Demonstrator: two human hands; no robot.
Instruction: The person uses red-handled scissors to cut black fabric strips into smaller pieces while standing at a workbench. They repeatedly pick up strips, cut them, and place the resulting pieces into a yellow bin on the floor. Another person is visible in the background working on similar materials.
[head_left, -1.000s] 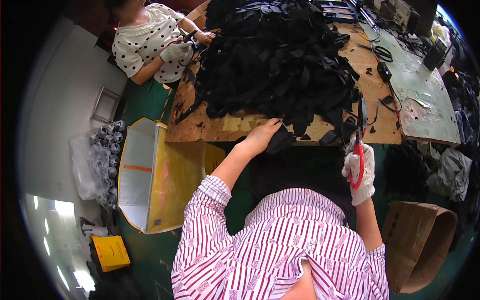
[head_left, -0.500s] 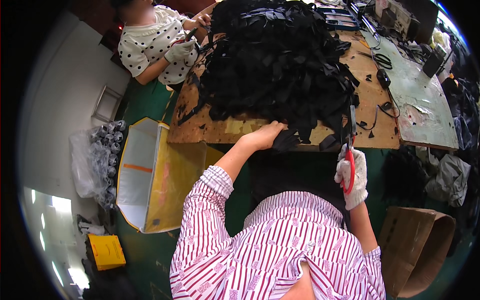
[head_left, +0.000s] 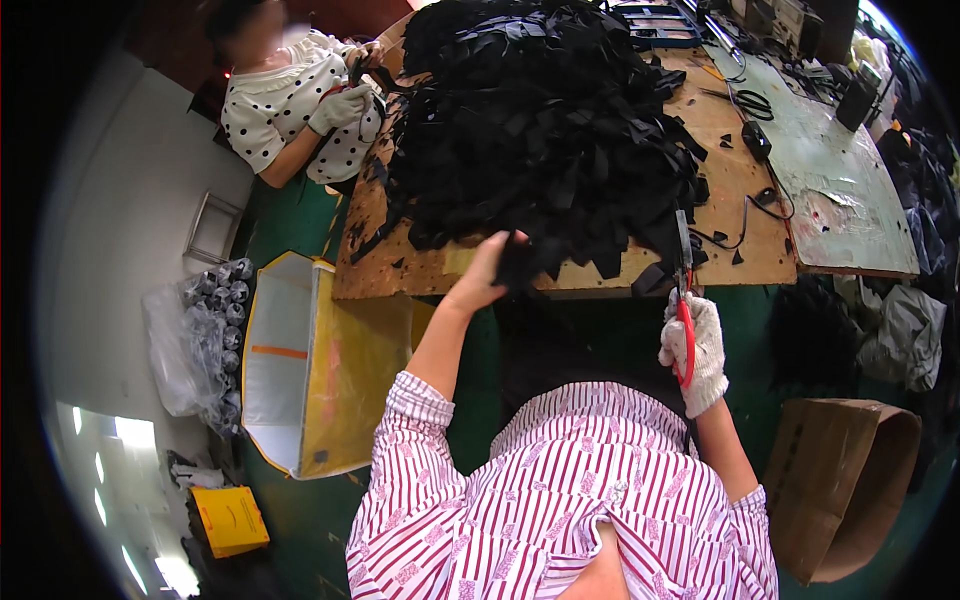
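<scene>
At the table's front edge my bare left hand (head_left: 482,272) is closed on a bunch of black fabric strips (head_left: 517,266), slightly blurred. My right hand (head_left: 703,350), in a white knitted glove, grips red-handled scissors (head_left: 687,335). Their blades point away from me, over the table edge, beside a few loose black scraps; whether the blades are parted I cannot tell. Beyond both hands, a large heap of black fabric strips (head_left: 540,130) covers most of the wooden table (head_left: 445,270).
Across at the far left, a co-worker in a dotted top (head_left: 295,95) holds dark pieces. A yellow-sided bin (head_left: 355,375) stands left below the table. Black scissors (head_left: 752,103) and a corded black device (head_left: 756,141) lie right. A cardboard box (head_left: 830,490) sits at lower right.
My left hand has moved left along the table edge, drawing the bunch of black strips with it. My right hand still holds the scissors in nearly the same place. The view has shifted slightly.
</scene>
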